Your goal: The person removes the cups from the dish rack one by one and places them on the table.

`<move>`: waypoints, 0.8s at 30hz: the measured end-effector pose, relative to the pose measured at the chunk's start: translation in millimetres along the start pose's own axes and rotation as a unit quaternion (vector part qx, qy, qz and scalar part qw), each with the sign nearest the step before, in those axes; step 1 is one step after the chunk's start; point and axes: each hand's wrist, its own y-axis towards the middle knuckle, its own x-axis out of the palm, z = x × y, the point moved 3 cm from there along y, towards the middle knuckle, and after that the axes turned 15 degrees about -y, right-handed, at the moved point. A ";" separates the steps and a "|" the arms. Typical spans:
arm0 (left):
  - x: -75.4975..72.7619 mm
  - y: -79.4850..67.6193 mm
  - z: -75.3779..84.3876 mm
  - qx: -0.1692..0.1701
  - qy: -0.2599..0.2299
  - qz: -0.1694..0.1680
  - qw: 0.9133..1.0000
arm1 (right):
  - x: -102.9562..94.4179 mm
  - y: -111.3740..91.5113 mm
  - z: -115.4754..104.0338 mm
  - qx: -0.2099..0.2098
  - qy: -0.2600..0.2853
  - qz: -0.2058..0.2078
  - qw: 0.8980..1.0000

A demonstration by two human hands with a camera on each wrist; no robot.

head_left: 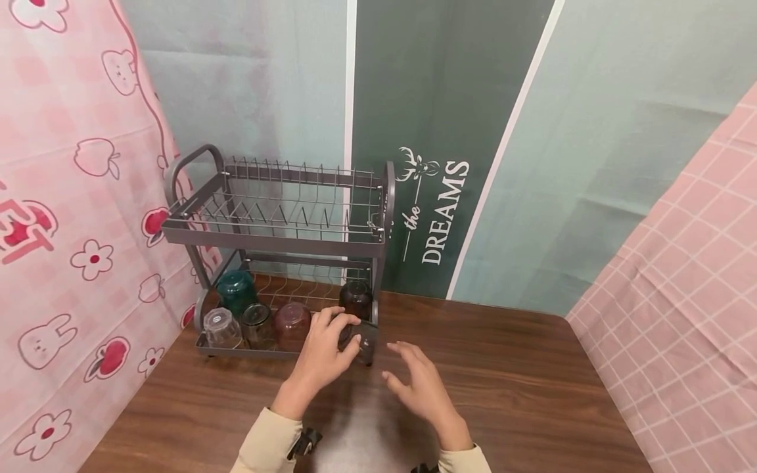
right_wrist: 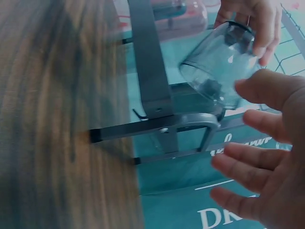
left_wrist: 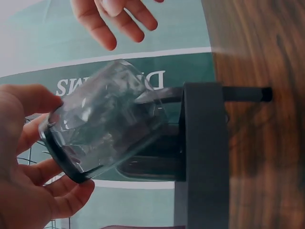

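Note:
At the lower tier's front right corner, my left hand [head_left: 324, 348] grips a clear greyish glass [head_left: 367, 339] by its thick-based end. The glass [left_wrist: 107, 119] is tilted in the left wrist view, its other end toward the grey dish rack [head_left: 272, 244]. To the right of the rack my right hand [head_left: 422, 387] hovers with fingers spread and holds nothing; in the right wrist view its fingertips are near the glass [right_wrist: 219, 64]. Just behind the held glass, a dark glass [head_left: 356, 299] stands on the lower tier.
Along the lower tier's left stand a teal glass [head_left: 236, 291], a clear glass [head_left: 222, 328], a smoky brown glass [head_left: 258, 326] and a reddish glass [head_left: 292, 325]. Wire plate slots line the upper tier [head_left: 296, 213]. The rack stands on a wooden table [head_left: 508, 374] before a printed curtain [head_left: 426, 118].

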 end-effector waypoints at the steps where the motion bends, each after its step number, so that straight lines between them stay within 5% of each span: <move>1: 0.7 -1.4 -0.4 -0.006 -0.009 0.005 1.000 | 0.7 -1.3 0.6 0.000 0.008 0.014 1.000; 8: 3.6 -8.8 -2.4 -0.043 -0.060 0.034 0.997 | 5.8 -5.6 3.2 -0.004 0.087 0.093 0.992; 13: 6.1 -12.6 -5.5 -0.062 -0.104 0.050 0.991 | -1.7 -4.1 -7.1 0.020 0.151 0.101 0.983; 16: 8.8 -15.6 -7.4 -0.072 -0.128 0.059 0.987 | -8.8 -2.7 -15.4 0.041 0.231 0.092 0.968; 20: 13.0 -19.5 -9.1 -0.079 -0.151 0.066 0.983 | -0.1 -2.8 -7.6 0.039 0.342 0.088 0.935; 24: 17.4 -23.5 -11.2 -0.090 -0.177 0.062 0.978 | 6.9 -3.5 0.2 0.033 0.393 0.090 0.914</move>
